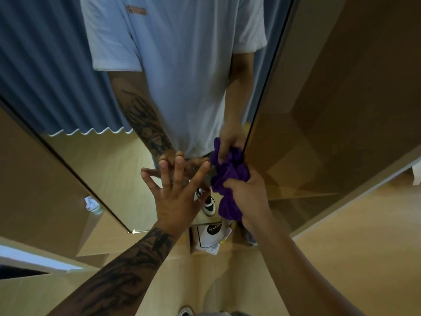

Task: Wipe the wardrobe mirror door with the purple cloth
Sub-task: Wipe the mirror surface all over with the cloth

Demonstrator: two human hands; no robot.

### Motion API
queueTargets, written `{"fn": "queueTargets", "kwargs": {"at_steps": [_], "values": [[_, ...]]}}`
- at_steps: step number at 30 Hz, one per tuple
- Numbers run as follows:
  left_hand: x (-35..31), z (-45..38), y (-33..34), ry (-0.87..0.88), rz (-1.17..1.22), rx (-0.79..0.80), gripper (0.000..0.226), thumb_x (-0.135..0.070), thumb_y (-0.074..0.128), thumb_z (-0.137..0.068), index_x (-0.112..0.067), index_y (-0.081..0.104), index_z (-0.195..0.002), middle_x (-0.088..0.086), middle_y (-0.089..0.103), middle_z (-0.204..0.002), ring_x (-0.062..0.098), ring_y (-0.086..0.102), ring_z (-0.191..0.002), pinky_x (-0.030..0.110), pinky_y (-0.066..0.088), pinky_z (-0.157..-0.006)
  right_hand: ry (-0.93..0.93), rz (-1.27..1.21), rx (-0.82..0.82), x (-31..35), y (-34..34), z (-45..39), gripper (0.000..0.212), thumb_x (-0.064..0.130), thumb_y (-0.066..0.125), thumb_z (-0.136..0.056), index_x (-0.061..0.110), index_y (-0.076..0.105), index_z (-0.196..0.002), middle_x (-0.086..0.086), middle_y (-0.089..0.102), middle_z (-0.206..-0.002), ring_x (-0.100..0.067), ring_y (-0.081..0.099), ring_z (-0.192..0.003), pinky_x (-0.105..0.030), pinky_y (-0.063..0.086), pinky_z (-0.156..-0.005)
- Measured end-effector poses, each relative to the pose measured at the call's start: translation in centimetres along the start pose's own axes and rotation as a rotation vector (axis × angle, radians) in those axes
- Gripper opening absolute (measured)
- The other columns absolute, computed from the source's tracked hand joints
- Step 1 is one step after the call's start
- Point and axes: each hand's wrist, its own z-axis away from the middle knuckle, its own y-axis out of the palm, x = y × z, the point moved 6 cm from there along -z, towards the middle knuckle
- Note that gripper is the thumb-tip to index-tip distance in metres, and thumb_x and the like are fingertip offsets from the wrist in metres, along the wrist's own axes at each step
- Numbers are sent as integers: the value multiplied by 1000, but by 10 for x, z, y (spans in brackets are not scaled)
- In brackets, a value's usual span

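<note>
While beside mirror door's (pixel 95 156) right edge, bunched purple cloth (pixel 230 173) in right hand (pixel 247 195).

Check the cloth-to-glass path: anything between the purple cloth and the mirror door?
Nothing visible. The right hand grips the bunched purple cloth and it already meets the mirror door near the glass's right edge. The left hand presses flat on the glass beside it, left of the cloth, not under it.

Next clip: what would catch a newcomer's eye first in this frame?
The bunched purple cloth, gripped by the right hand against the mirror door near its right edge. Beside it, the left hand presses flat on the glass, fingers spread, below a tattooed forearm. The mirror doubles both hands.
</note>
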Motion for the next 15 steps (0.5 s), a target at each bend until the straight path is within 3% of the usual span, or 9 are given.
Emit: {"fn": "queueTargets", "kwargs": {"at_steps": [5, 8, 10, 12, 15], "values": [[-1, -1, -2, -1, -28, -9, 89, -74, 68, -82, -44, 26, -155, 4, -25, -169, 33, -23, -155, 77, -1, -115, -99, -84, 40, 30, -15, -3, 37, 2, 70, -87, 32, 65, -108, 2, 74, -93, -19, 74, -79, -27, 59, -62], [-1, -1, -2, 3, -30, -9, 88, -74, 68, -82, -44, 28, -154, 4, -25, -169, 32, -23, -155, 77, 0, -115, -160, 3, 7, 26, -8, 3, 44, 3, 70, -85, 38, 62, -111, 4, 73, -95, -21, 73, -79, -36, 63, -71], [0, 0, -1, -1, -18, -11, 85, -74, 67, -83, -44, 29, -154, 3, -24, -169, 32, -23, -155, 78, 0, -115, -102, -61, 13, 20, -3, 5, 48, 2, 71, -84, 38, 63, -114, 6, 74, -97, -19, 74, -85, -40, 63, -79], [0, -1, 0, -4, -26, -16, 86, -75, 66, -83, -44, 29, -154, 4, -24, -169, 32, -23, -155, 78, 1, -114, -10, -157, 54, 21, -4, 2, 44, 0, 71, -85, 34, 65, -112, 2, 76, -101, -20, 75, -90, -41, 62, -82], [-1, -1, 0, -3, -30, -14, 88, -76, 64, -83, -45, 26, -156, 4, -23, -169, 33, -22, -155, 79, 3, -114, -38, -132, 118, 40, -12, -4, 39, 3, 71, -87, 30, 64, -114, -1, 75, -103, -21, 75, -90, -38, 63, -82]]}}
